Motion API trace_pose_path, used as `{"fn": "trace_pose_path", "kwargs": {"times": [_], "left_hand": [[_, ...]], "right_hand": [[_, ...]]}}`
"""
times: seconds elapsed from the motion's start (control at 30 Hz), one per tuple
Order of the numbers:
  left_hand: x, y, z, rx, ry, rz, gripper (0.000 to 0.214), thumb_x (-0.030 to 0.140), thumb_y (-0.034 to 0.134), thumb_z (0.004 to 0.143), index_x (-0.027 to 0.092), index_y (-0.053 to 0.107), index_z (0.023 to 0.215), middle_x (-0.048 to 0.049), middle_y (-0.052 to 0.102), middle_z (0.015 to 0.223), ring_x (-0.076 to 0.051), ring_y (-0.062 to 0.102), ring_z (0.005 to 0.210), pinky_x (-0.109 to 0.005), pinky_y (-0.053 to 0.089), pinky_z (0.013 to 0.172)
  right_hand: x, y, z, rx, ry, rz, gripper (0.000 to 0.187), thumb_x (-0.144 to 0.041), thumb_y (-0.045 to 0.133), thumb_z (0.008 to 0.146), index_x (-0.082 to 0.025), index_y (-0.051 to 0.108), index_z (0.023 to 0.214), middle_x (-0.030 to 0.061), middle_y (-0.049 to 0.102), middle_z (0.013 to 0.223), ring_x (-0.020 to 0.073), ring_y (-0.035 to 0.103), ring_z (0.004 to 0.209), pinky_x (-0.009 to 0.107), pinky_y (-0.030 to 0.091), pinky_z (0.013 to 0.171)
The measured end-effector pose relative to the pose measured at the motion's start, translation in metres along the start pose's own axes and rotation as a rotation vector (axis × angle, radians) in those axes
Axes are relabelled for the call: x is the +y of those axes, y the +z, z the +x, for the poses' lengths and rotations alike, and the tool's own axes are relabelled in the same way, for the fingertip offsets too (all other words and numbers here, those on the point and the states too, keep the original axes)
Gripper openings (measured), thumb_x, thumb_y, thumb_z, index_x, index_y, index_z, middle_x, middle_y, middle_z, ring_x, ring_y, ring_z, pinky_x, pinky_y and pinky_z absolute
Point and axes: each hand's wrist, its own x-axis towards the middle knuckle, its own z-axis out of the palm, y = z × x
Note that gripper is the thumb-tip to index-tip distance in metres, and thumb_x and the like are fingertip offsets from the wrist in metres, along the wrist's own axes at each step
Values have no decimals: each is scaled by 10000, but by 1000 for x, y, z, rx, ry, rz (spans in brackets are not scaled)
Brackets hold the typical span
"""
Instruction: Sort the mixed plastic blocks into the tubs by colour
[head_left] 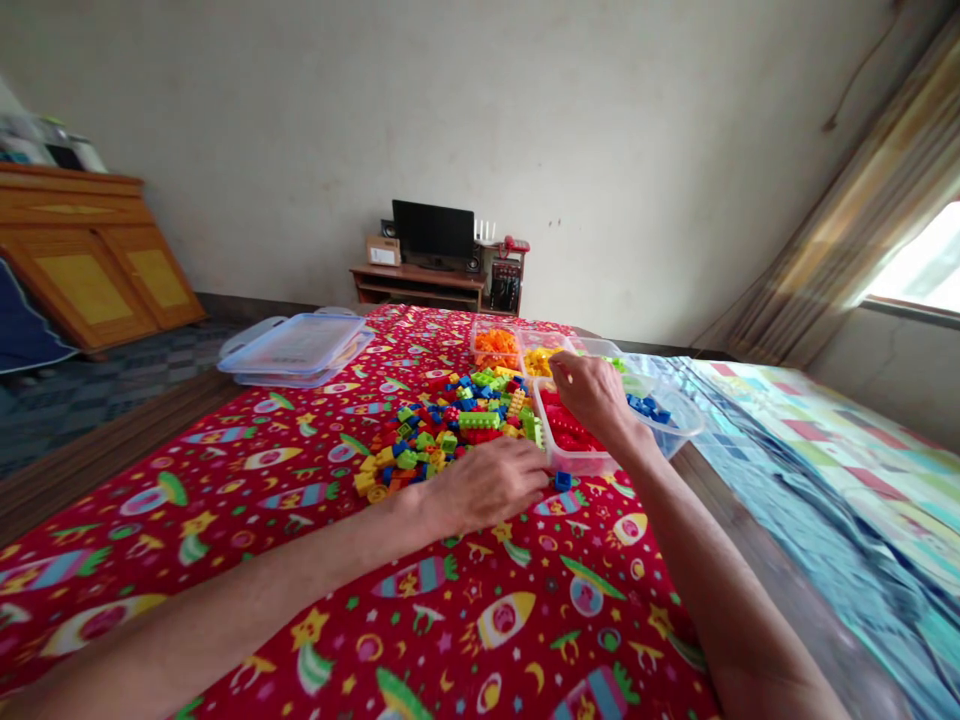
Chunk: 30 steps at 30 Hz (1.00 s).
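Two hands are working at a mixed brick pile (pixel 480 421) and the colour boxes.
The left hand (pixel 504 486) is lying low at the pile's near edge; the right hand (pixel 597 392) is hovering over the red-brick box (pixel 589 463). I cannot tell whether either is gripping something. Probably the fingers should be keeping colours apart. Five colours are showing in boxes; one blue brick (pixel 563 482) is lying outside; the pile is too crowded for counting.

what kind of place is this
Likely a room in a home: a wooden cabinet, a black screen and a long curtain are in view.
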Motion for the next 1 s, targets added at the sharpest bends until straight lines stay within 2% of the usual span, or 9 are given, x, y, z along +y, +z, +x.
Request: {"fn": "trace_pose_path", "kwargs": {"times": [0.07,0.13,0.3,0.43,0.5,0.6,0.77,0.87,1.0], "left_hand": [[14,14,7,-28,115,-5,194,216,453,939,211,609,1054,-49,623,1158,-175,509,1143,-304,381,979],[22,28,13,-59,149,24,210,252,494,922,222,584,1109,-50,596,1226,-187,477,1201,-323,355,1020],[18,45,11,-107,88,123,178,234,483,920,209,585,1063,-47,640,1020,-196,547,1041,-341,400,947],[5,36,-8,-131,-24,177,128,204,489,903,183,591,979,-49,636,968,-197,555,958,-360,397,966],[-4,27,-17,-125,-62,170,136,266,494,907,179,598,915,-47,642,930,-198,551,972,-381,343,1045],[-19,12,-23,-123,-113,148,146,253,461,925,207,598,905,-16,648,950,-177,541,1034,-394,263,1113],[-54,-1,-35,-64,-285,157,182,219,455,926,195,633,957,-55,639,1100,-193,541,1093,-382,359,1043],[-75,-1,-48,-6,-406,10,219,272,460,922,186,655,969,-58,665,1052,-187,578,1041,-330,441,948],[-94,-1,-62,61,-513,-234,258,317,458,908,186,672,965,-53,686,1043,-186,611,997,-306,457,912]], "right_hand": [[0,-1,0,-1,8,0,328,-246,352,917,-195,670,855,61,594,646,140,429,538,285,182,530],[-1,-1,0,-9,7,-2,332,-244,351,917,-193,673,851,64,595,645,144,434,542,287,183,532],[-1,-1,-2,-15,-14,-1,347,-227,334,922,-187,673,861,66,590,633,147,436,538,289,190,536],[-4,-1,-2,-38,-28,-1,346,-232,339,929,-182,671,843,79,607,651,150,454,540,291,200,536],[-8,-3,-2,-74,-16,-16,336,-230,349,929,-172,671,856,94,626,679,156,481,554,290,208,535],[-14,-7,-3,-134,-7,-41,325,-230,350,935,-163,666,892,108,653,738,166,532,592,282,224,532],[-22,-8,-5,-197,-36,-85,330,-215,322,944,-160,647,924,97,668,784,166,574,641,259,256,536],[-27,-2,-7,-214,-84,-92,341,-209,305,946,-153,639,914,97,665,754,160,569,622,255,275,543],[-38,9,-10,-275,-176,-86,335,-169,300,935,-141,633,911,109,668,755,164,585,624,256,301,547]]}}
